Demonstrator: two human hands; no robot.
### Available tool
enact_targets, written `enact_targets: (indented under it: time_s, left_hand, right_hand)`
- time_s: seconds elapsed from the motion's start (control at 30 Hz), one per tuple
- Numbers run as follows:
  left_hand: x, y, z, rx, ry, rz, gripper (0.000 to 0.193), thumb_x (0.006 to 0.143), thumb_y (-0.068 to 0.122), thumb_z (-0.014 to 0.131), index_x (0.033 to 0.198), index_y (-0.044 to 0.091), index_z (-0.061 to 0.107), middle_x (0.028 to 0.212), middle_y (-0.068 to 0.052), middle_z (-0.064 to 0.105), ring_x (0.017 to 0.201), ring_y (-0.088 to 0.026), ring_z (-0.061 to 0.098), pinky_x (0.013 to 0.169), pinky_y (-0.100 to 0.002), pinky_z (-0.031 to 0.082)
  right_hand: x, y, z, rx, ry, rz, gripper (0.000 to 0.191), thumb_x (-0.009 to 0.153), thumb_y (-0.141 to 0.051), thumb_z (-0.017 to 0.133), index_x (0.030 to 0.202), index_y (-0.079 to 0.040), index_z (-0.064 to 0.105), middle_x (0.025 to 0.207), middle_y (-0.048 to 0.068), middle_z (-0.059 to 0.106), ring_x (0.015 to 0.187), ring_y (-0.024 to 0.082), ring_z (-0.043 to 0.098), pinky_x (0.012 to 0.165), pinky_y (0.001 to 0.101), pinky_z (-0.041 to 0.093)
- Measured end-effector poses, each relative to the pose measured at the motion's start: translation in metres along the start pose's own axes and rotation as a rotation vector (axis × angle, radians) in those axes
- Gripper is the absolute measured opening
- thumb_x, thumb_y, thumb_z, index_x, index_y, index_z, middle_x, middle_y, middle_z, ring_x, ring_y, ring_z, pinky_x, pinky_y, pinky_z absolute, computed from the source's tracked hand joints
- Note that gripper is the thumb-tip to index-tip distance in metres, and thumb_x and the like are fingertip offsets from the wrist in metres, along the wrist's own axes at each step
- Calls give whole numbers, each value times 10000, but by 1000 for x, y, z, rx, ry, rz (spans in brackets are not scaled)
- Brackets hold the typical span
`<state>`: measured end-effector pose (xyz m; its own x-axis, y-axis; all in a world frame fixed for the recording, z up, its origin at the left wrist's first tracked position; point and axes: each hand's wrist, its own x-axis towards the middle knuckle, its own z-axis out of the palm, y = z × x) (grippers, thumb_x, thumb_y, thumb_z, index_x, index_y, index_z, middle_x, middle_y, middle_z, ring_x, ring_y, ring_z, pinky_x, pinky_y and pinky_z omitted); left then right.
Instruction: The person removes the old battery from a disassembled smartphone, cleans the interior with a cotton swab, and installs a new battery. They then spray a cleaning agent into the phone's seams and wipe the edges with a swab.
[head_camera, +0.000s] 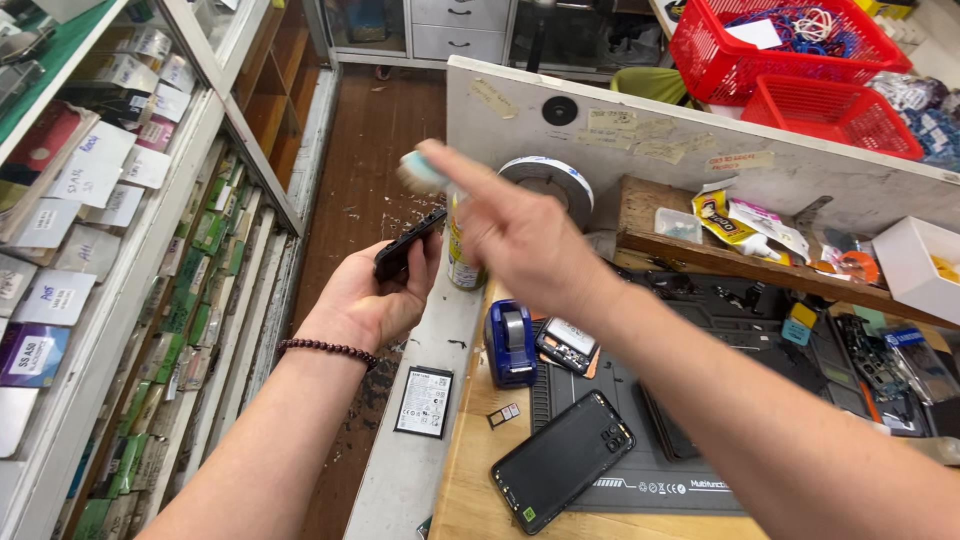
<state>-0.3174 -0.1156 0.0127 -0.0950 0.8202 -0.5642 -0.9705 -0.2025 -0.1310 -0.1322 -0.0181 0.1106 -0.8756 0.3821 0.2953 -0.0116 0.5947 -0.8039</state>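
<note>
Over the gap between the shelving and the workbench, the left hand (375, 295) cups a thin black rectangular phone (408, 243), fingers curled under it and thumb along its near edge, closed firmly around it. It is seen almost edge-on and tilted, so its face and any detail on it cannot be made out. The right hand (520, 235) reaches across in front, forefinger stretched out, and pinches a small pale blue-and-white object (420, 172) at its fingertips; motion blur leaves its kind unclear, and how tightly the fingers close on it cannot be told. Behind that hand stands a yellow-labelled can (462, 262), mostly hidden by the hand.

On the pale ledge lies a flat black battery with a white label (424, 401). On the wooden bench sit a blue tape dispenser (511, 343), a black phone lying back-up with a camera cluster (563, 461), and a dark grey repair mat (640, 475), partly covered by the right forearm.
</note>
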Motion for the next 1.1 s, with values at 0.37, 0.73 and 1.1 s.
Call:
enact_targets:
  time_s: [0.37, 0.73, 1.1]
  left_hand:
    - [14, 10, -14, 36, -33, -44, 211, 941, 28, 533, 1020, -158, 594, 964, -235, 685, 817, -315, 725, 641, -291, 677]
    - [-1, 12, -12, 48, -13, 1, 193, 948, 15, 557, 1036, -145, 620, 985, -225, 702, 873, -309, 732, 679, -290, 687]
    - [-25, -57, 8, 409, -12, -18, 168, 944, 117, 631, 1051, -12, 627, 1011, -150, 719, 879, -266, 731, 699, -352, 680]
  right_hand:
    - [-5, -19, 10, -314, 70, -114, 388, 1083, -177, 584, 1458, -273, 555, 1206, 136, 752, 1028, 230, 760, 856, 343, 593]
    - [-14, 7, 7, -220, 76, -67, 476, 1045, -133, 569, 1506, -247, 528, 1052, 151, 725, 900, 232, 752, 772, 364, 611]
    - [-166, 71, -47, -697, 56, 366, 205, 923, -289, 651, 1070, -153, 698, 958, 121, 721, 907, 363, 679, 747, 485, 541]
